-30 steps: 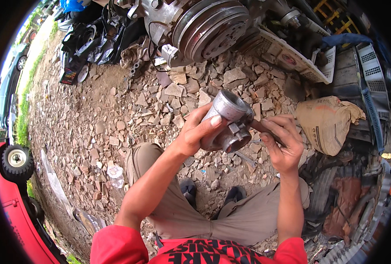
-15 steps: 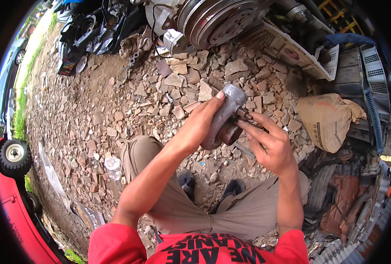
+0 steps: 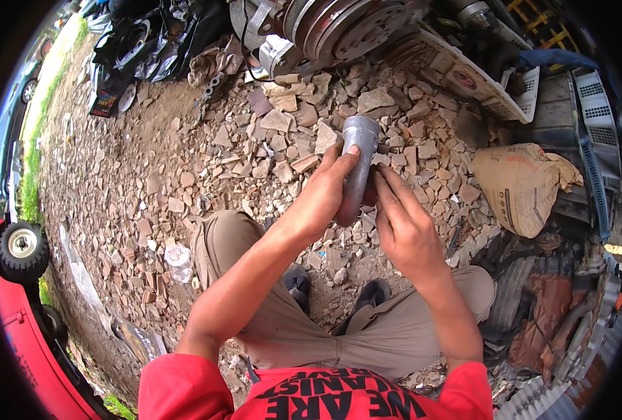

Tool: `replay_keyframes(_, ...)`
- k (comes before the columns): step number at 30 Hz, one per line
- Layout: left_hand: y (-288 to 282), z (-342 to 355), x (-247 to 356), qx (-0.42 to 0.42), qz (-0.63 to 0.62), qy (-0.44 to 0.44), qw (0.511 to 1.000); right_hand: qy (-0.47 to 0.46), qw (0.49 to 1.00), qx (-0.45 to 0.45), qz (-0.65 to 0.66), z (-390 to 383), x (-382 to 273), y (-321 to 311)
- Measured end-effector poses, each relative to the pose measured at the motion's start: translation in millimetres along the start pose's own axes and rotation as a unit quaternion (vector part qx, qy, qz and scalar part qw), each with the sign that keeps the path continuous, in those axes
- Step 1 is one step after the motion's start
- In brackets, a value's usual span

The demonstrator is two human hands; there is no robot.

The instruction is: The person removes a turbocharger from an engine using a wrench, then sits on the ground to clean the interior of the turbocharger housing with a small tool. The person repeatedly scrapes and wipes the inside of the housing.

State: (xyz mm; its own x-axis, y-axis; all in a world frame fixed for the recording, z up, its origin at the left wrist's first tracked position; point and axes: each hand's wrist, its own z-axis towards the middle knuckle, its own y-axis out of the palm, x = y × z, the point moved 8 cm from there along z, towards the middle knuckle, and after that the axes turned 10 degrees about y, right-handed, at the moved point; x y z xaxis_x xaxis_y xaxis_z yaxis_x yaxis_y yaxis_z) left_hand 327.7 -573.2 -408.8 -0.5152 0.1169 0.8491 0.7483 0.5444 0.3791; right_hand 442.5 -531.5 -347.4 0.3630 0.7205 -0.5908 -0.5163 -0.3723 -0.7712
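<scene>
My left hand (image 3: pixel 320 199) is closed around a curved grey cast-metal housing (image 3: pixel 360 140) with a rimmed round upper end, holding it from the left, thumb across its body. My right hand (image 3: pixel 407 231) is against the housing's right side, fingers bent and together, tips hidden behind it; whether they hold a small fitting there I cannot make out. Both hands are above my bent legs (image 3: pixel 283 343), over a ground of broken tile pieces (image 3: pixel 241 168).
A large pulley assembly (image 3: pixel 346 31) is ahead, with black plastic-covered items (image 3: pixel 150 52) left of it. Plastic crates (image 3: pixel 472 77), a paper sack (image 3: pixel 514 192) and scrap parts (image 3: pixel 535 315) lie to the right. A red vehicle (image 3: pixel 31 336) stands at left.
The housing has turned more upright, its round end moving away from me, so the side fitting seen earlier is hidden. My right hand has moved leftward and closed in against it.
</scene>
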Motion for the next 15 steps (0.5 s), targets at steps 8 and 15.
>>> replay_keyframes(8,-14,16,-18,0.064,-0.044,0.068,0.995,0.039,0.99,-0.127,-0.044,-8,4,38)
replay_keyframes(15,-18,26,-25,0.078,-0.127,0.063,0.987,-0.002,0.996,-0.089,-0.015,-6,6,32)
